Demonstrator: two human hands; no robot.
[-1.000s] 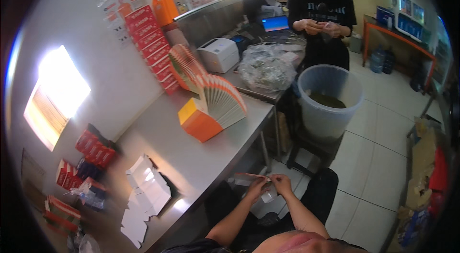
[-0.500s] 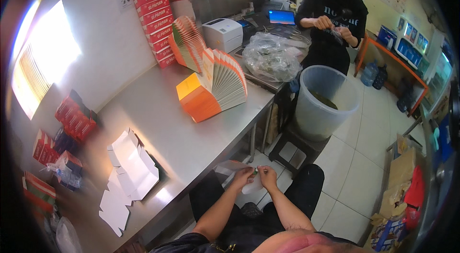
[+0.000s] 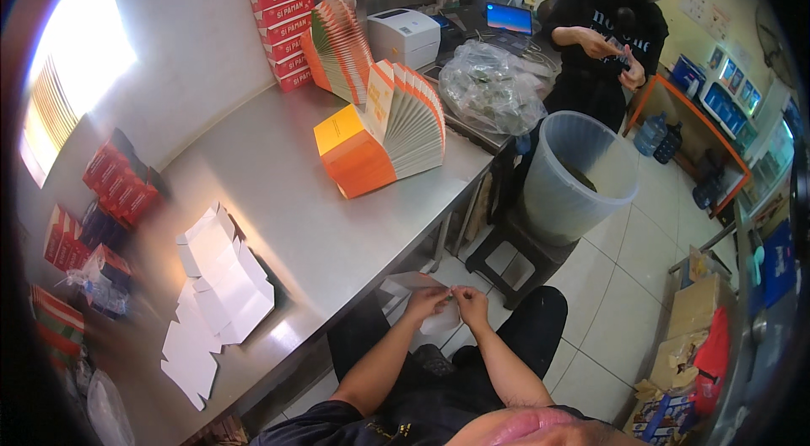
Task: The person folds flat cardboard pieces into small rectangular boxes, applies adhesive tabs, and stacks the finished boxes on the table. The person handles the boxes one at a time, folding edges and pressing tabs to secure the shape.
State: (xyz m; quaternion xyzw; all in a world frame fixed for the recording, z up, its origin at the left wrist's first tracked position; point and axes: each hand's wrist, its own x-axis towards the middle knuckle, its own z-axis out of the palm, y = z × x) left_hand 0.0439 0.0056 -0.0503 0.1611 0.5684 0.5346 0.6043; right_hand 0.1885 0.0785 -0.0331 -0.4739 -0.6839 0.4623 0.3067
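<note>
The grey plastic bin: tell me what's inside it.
The grey plastic bin shows a dark patch low inside, too unclear to identify. Its near wall covers the rest of the bottom. It stands on a dark stool.

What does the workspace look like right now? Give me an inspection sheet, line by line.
Surface: steel table, bare in the middle, edges bent by the lens.
Job's things: small white piece held over the lap, below the table edge; kind unclear.
Clutter: white paper blanks near the front; fanned orange cartons; red boxes stacked at the wall; white printer; clear bag.
Grippers: left hand and right hand close together, both pinching the white piece.
Cables: nothing seen clearly.
Surroundings: translucent bucket on a dark stool; a person in black stands behind it; tiled floor.
</note>
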